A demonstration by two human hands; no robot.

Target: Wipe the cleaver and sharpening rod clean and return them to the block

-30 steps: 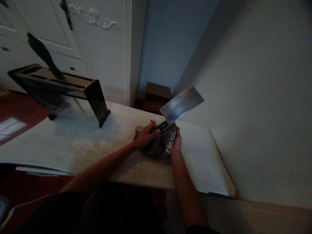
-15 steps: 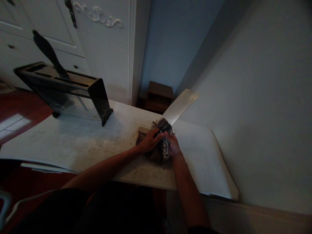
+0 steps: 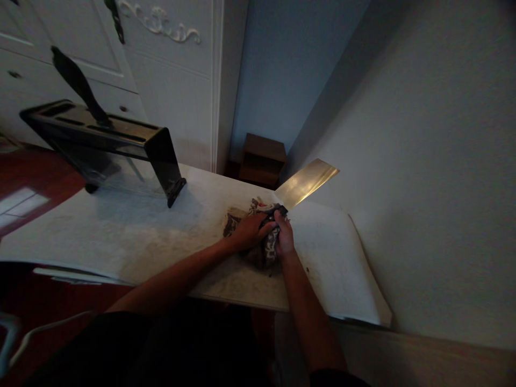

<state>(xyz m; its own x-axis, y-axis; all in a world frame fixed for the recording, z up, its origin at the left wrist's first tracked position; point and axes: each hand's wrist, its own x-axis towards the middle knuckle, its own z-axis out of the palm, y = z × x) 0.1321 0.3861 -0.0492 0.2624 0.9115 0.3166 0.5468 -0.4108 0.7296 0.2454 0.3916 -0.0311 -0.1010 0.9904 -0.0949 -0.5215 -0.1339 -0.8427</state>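
Observation:
A broad-bladed kitchen knife points up and to the right, away from me, its blade bare and shining. Its dark handle is partly covered by my fingers and a brown and white patterned cloth. My left hand is closed on the cloth, pressed against the handle. On the right side, my right hand grips the handle with the cloth bunched beneath, thumb along the top. Some fingers of both hands are hidden in the folds.
A black knife block with clear sides stands on the white table at left, holding a black-handled knife. Behind are a white cabinet and a small brown box-like unit. A grey wall rises at right.
The blade has swung a little to the right and lower, and now catches a yellowish shine. Both hands have shifted slightly with the handle and the cloth.

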